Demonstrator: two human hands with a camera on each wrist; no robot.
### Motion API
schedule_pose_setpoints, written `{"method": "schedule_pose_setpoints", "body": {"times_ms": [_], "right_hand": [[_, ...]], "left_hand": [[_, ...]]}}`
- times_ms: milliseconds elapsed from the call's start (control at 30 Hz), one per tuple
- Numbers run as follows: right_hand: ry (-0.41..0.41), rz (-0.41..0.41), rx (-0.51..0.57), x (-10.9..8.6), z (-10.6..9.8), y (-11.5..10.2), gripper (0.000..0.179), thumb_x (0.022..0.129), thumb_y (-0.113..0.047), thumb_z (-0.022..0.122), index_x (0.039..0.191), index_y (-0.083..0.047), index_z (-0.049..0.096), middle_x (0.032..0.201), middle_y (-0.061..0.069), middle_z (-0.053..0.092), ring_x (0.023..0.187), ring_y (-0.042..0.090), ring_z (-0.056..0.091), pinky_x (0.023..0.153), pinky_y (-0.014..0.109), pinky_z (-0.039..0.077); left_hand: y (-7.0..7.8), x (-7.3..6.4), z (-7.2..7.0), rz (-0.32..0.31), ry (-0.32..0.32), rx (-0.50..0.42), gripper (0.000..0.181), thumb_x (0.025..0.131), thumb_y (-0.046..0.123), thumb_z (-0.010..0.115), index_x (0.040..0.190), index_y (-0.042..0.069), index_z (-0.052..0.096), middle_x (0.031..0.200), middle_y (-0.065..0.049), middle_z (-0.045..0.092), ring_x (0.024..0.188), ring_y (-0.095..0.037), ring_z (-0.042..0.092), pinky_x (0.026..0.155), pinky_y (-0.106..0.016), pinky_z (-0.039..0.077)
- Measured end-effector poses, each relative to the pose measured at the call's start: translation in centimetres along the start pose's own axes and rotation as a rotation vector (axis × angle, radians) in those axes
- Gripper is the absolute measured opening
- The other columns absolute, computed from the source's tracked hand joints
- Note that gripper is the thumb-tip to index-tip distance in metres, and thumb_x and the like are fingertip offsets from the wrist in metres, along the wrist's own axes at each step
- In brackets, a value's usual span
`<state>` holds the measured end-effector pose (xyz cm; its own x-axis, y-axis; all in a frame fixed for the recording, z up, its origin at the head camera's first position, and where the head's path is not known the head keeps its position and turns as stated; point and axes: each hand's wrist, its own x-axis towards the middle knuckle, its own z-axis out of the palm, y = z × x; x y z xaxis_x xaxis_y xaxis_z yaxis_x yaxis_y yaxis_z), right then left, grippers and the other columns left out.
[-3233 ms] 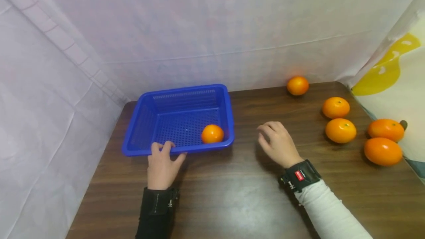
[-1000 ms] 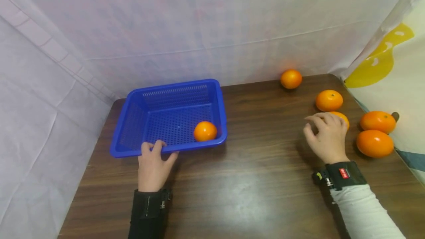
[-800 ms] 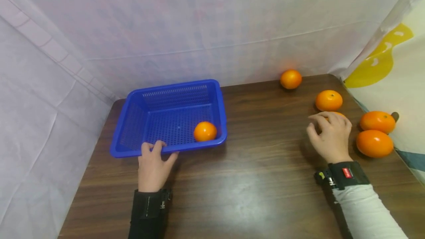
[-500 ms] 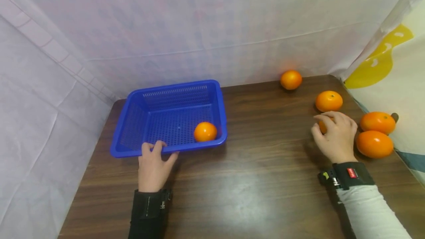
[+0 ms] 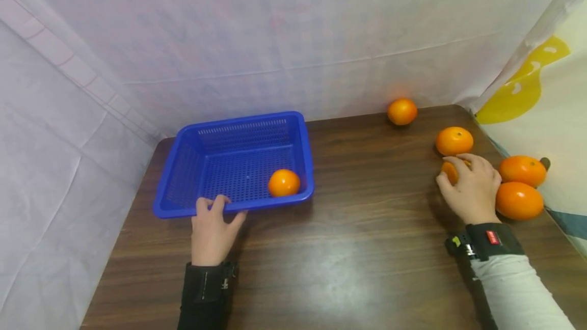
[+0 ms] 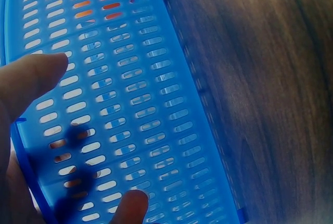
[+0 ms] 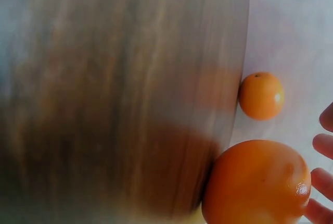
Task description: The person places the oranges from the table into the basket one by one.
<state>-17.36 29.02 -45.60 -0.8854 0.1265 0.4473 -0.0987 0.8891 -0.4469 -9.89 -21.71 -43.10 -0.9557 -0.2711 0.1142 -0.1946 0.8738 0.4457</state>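
My left hand (image 5: 213, 233) holds the near rim of a blue plastic basket (image 5: 179, 167), fingers over the edge and thumb outside. In the left wrist view, fingertips lie against the slotted basket wall (image 6: 125, 109). One orange (image 5: 284, 183) sits in the basket's near right corner. On the right, my right hand (image 5: 474, 187) arches over an orange (image 5: 450, 171), partly hiding it. In the right wrist view, several fingers (image 7: 322, 182) are beside that large orange (image 7: 257, 182), which still rests on the table; my thumb is out of sight there.
An orange (image 5: 454, 141) lies just behind my right hand, and another orange (image 5: 402, 111) sits near the back wall. Two oranges, a rear one (image 5: 522, 170) and a front one (image 5: 519, 200), lie close to the table's right edge. White cloth (image 5: 293, 39) hangs behind the wooden table (image 5: 339, 248).
My right hand has moved right from beside the basket to the orange, then a little further over it. The left hand keeps its hold on the basket rim.
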Motion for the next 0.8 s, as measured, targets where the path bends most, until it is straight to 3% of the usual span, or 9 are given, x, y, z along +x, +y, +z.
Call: {"method": "schedule_pose_setpoints", "body": {"times_ms": [467,800], "right_hand": [[-0.094,0.066,-0.02,0.3,-0.1,1.2,0.043,0.091,-0.024,0.055,0.128,-0.003,0.059,0.141,0.033,0.039,0.133,0.056,0.028,0.099,0.074,0.019],[-0.209,0.14,0.0,0.9,0.1,1.4,0.05,0.094,-0.028,0.052,0.137,-0.004,0.053,0.148,0.038,0.026,0.135,0.061,0.016,0.098,0.077,0.016]], "left_hand": [[0.0,-0.1,0.0,0.004,0.005,-0.006,0.041,0.089,0.042,0.074,0.113,0.012,0.061,0.119,-0.016,0.042,0.094,-0.036,0.048,0.073,-0.043,0.044],[-0.2,-0.1,0.2,0.027,0.032,-0.007,0.041,0.087,0.042,0.076,0.112,0.012,0.062,0.118,-0.017,0.043,0.092,-0.037,0.05,0.07,-0.043,0.044]]}}
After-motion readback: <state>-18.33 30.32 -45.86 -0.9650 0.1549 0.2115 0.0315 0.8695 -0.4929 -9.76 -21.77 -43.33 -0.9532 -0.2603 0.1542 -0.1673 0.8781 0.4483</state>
